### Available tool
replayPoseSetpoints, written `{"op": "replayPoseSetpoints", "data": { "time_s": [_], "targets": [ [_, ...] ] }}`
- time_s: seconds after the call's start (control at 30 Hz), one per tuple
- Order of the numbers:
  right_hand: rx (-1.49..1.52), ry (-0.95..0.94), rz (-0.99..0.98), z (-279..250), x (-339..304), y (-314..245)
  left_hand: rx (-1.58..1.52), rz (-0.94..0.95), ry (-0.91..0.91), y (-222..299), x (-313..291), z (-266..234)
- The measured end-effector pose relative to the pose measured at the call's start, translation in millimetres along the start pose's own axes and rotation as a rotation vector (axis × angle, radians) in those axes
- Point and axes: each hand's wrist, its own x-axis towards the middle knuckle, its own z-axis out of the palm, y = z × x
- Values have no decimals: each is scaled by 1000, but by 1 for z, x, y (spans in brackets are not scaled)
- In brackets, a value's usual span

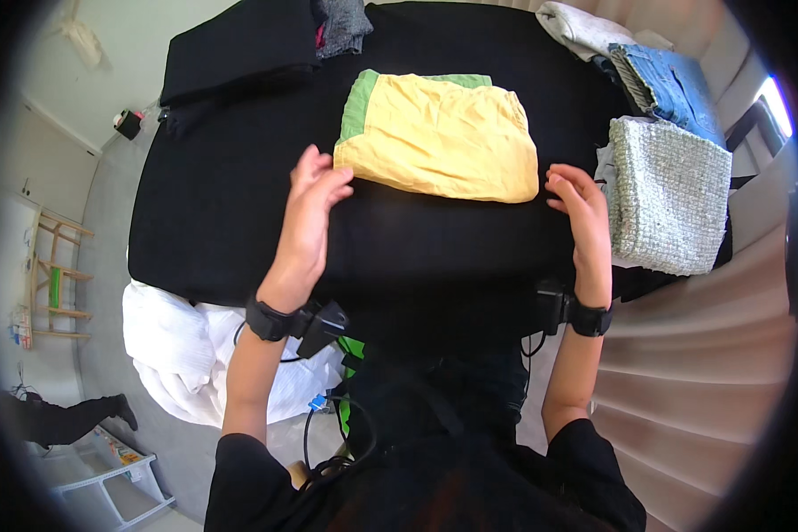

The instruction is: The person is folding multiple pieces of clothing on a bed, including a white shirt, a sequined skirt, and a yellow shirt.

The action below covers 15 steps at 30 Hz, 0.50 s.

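Observation:
A folded yellow cloth piece with green edging [443, 133], perhaps a garment, lies on the black-covered table [230, 195]. My left hand [310, 208] is at its near left corner, fingers apart and loosely bent. The fingertips overlap that corner in view; I cannot tell whether they press on it. Just off the cloth's right edge is my right hand [583, 208], its fingers slightly curled and holding nothing. Each wrist carries a black strap with a small device.
Folded dark fabric [239, 53] and a grey knit [344, 27] lie at the far left. Along the right edge sit folded jeans [669, 89], a pale woven textile [669, 195] and a light garment [581, 27]. White bedding [177, 346] is heaped below the table's left side.

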Motion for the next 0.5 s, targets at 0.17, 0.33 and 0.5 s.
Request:
{"op": "replayPoseSetpoints", "data": {
  "time_s": [0.17,0.33,0.5],
  "targets": [
    [-9,-70,-87,19,30,-9,683,256,-66,15,40,-1],
    [-53,-92,-87,35,40,-14,569,128,-229,2,77,9],
    [-13,-174,-34,37,47,-21,276,134,-132,6,82,30]
  ]
}}
